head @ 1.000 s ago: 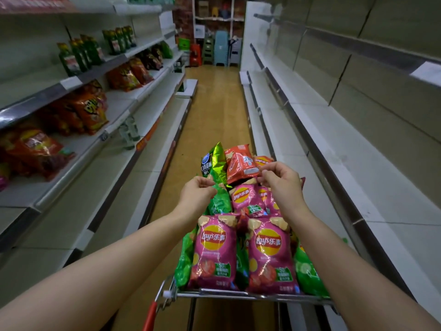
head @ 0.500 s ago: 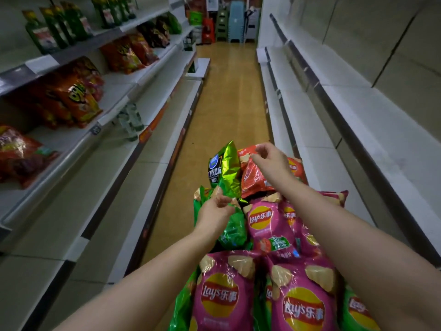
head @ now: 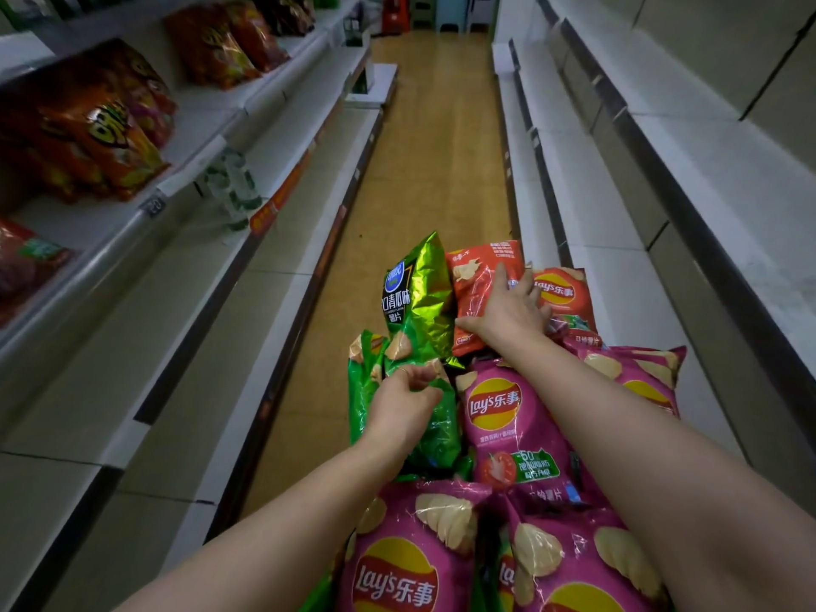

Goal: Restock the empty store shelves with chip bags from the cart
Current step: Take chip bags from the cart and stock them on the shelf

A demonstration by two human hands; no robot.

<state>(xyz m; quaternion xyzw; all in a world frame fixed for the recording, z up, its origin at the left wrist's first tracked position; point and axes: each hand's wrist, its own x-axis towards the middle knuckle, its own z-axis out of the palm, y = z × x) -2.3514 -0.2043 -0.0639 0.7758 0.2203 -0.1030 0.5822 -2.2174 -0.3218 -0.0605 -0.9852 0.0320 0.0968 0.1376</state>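
On my screen the right hand (head: 508, 311) lies flat on the orange-red chip bag (head: 479, 280) at the far end of the heap, fingers straight and spread, thumb stretched out along the bag's lower edge; it presses on the bag and does not close round it. The left hand (head: 406, 401) sits lower and nearer to me, over the dark green bag (head: 437, 430), with its fingers curled in towards the bag's top edge. I cannot tell whether they have pinched the foil or are only touching it.

All the chip bags I can see for the job are piled together straight ahead of me in the aisle, between the two rows of shelves. A shiny green bag (head: 419, 298) stands upright just left of the orange-red one, and a red bag (head: 563, 298) lies just right of it, partly under the right hand's fingers. Pink bags (head: 508, 417) fill the near side of the heap, under both forearms.

The left shelves (head: 190, 125) hold orange snack bags (head: 101, 130). The right shelves (head: 618, 205) run white alongside the yellow floor (head: 441, 148)
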